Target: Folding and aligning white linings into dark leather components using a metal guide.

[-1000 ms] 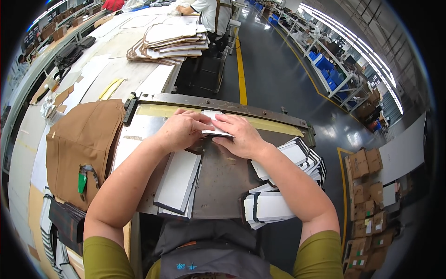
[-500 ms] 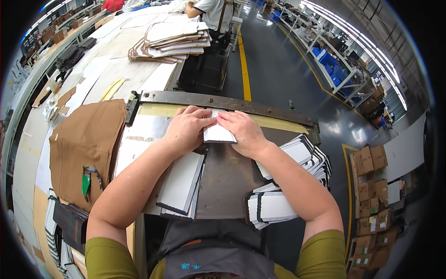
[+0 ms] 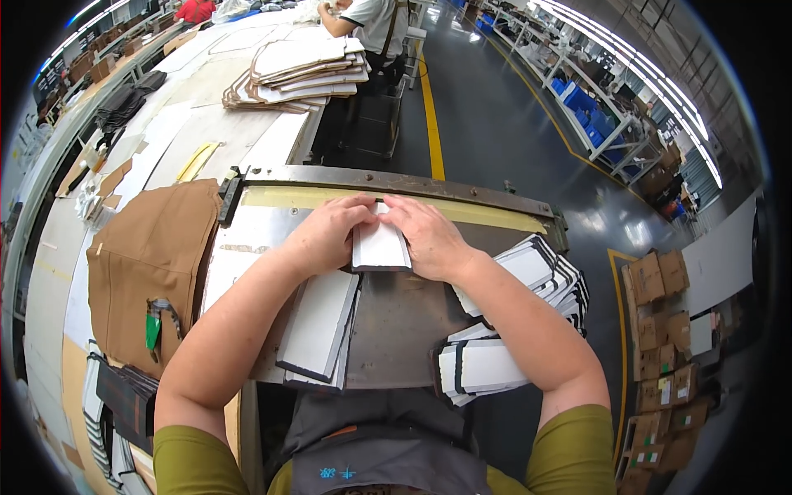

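Note:
A white rectangular panel with dark edges (image 3: 381, 249) lies on the metal work plate (image 3: 404, 330), near its far side. My left hand (image 3: 332, 229) grips its left side with the fingers bent over the far end. On the opposite side my right hand (image 3: 431, 238) does the same, its fingertips almost meeting the left ones. The far edge of the panel is partly hidden under the fingers. Below my left hand rest a couple of similar white panels (image 3: 318, 322), stacked slightly askew. Near my right forearm are several more white panels with black edges (image 3: 485, 368), partly covered by the arm.
A metal bar (image 3: 396, 182) crosses the plate's far edge, with a yellow strip before it. Brown fabric (image 3: 148, 264) covers the table at left. Farther off, white brown-edged pieces (image 3: 301, 70) are piled near another person (image 3: 375, 29). Cardboard boxes (image 3: 660, 330) stand at right.
The panel has slid a little toward me, away from the metal bar. Both hands came with it, and their fingers are now more bent over its far end.

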Action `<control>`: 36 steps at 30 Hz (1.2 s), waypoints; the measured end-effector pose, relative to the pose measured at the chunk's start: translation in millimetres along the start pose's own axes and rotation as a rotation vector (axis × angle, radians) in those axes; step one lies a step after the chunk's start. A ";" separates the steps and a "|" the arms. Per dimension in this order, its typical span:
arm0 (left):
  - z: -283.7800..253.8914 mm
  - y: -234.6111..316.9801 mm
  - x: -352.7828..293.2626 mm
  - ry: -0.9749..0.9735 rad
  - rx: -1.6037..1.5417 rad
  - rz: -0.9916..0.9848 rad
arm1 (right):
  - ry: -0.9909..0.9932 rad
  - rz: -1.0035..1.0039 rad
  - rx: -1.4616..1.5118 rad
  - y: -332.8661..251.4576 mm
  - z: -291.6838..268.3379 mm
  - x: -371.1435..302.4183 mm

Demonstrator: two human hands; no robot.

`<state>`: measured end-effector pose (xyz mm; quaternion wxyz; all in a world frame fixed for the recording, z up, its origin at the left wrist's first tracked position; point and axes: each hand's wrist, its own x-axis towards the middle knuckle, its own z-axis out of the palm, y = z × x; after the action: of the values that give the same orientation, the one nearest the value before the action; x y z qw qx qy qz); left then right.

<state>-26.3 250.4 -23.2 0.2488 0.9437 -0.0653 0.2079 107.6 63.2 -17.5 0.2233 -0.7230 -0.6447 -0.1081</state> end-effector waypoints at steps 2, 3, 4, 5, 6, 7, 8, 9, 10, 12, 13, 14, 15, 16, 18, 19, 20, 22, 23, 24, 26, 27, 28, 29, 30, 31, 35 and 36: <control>0.3 -3.7 4.5 -0.051 -0.096 -0.010 | -0.100 0.027 0.016 -1.0 -10.8 6.2; -4.4 3.6 5.9 -0.054 -0.045 -0.003 | -0.126 0.056 -0.026 -0.4 -13.9 7.4; -3.1 5.1 7.6 -0.065 -0.017 -0.012 | -0.125 0.066 -0.067 2.5 -14.7 4.1; -1.3 3.8 10.1 -0.057 -0.012 0.012 | -0.161 0.087 -0.083 4.1 -20.3 0.9; -0.9 1.5 10.9 -0.046 -0.008 0.035 | -0.197 0.105 -0.099 2.2 -28.4 1.1; -6.3 1.0 10.1 -0.083 -0.042 -0.048 | -0.251 0.119 -0.098 -4.4 -36.9 7.7; -5.1 -11.4 5.3 -0.072 -0.080 -0.073 | -0.432 0.223 -0.044 -10.4 -49.4 16.4; -15.9 -2.4 6.0 -0.116 -0.068 -0.043 | -0.452 0.262 -0.014 -5.6 -58.3 14.0; -31.3 11.3 5.1 -0.156 -0.054 -0.019 | -0.472 0.296 0.019 0.1 -66.3 8.9; -50.1 25.9 -3.8 -0.192 -0.027 0.097 | -0.567 0.292 0.045 8.0 -101.7 -10.5; -62.2 39.5 -7.5 -0.245 0.083 0.172 | -0.663 0.287 0.075 12.7 -123.1 -24.2; -73.9 51.0 -14.1 -0.399 0.127 0.130 | -0.663 0.303 0.073 12.3 -140.7 -37.2; -78.7 47.2 -30.1 -0.520 0.136 0.106 | -0.760 0.337 0.043 6.8 -155.1 -48.5; -84.4 51.3 -44.9 -0.538 0.192 0.180 | -0.853 0.370 0.017 -0.4 -161.7 -58.1; -91.7 70.7 -54.5 -0.457 0.347 0.252 | -0.894 0.406 -0.112 -8.6 -161.3 -73.3; -87.3 75.5 -48.7 -0.455 0.345 0.267 | -0.850 0.398 -0.118 -8.4 -156.1 -79.6; -80.8 81.9 -40.6 -0.443 0.183 0.245 | -0.806 0.391 -0.126 -9.0 -153.9 -83.2; -63.7 101.5 -23.7 -0.463 -0.083 0.239 | -0.803 0.384 -0.053 -4.7 -154.7 -79.0; -48.6 111.8 -16.3 -0.460 -0.132 0.262 | -0.761 0.346 -0.018 -0.1 -151.4 -80.8; -31.4 119.7 -8.7 -0.457 -0.178 0.284 | -0.716 0.303 0.018 6.9 -147.4 -81.5; 6.3 125.0 5.2 -0.409 -0.218 0.317 | -0.656 0.340 0.123 17.0 -148.3 -79.0; 19.4 130.2 12.4 -0.367 -0.263 0.350 | -0.660 0.441 0.206 18.2 -152.0 -75.9; 26.1 138.4 20.7 -0.363 -0.272 0.351 | -0.660 0.547 0.290 18.9 -156.7 -76.4; 32.5 142.9 27.5 -0.373 -0.250 0.308 | -0.572 0.574 0.433 29.2 -153.4 -84.6; 37.8 146.5 35.3 -0.387 -0.229 0.268 | -0.563 0.590 0.430 33.8 -149.6 -91.6; 40.2 149.0 41.6 -0.395 -0.235 0.283 | -0.457 0.615 0.507 37.6 -145.4 -97.8; 63.4 152.9 52.5 -0.331 -0.169 0.291 | -0.241 0.723 0.530 38.1 -138.2 -106.7; 69.4 152.3 51.7 -0.316 -0.127 0.316 | -0.138 0.750 0.574 38.4 -135.5 -107.3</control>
<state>11.0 82.8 11.3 0.2588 0.9251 -0.2631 0.0895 147.5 -96.9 46.6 0.3944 -0.8205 -0.3564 0.2104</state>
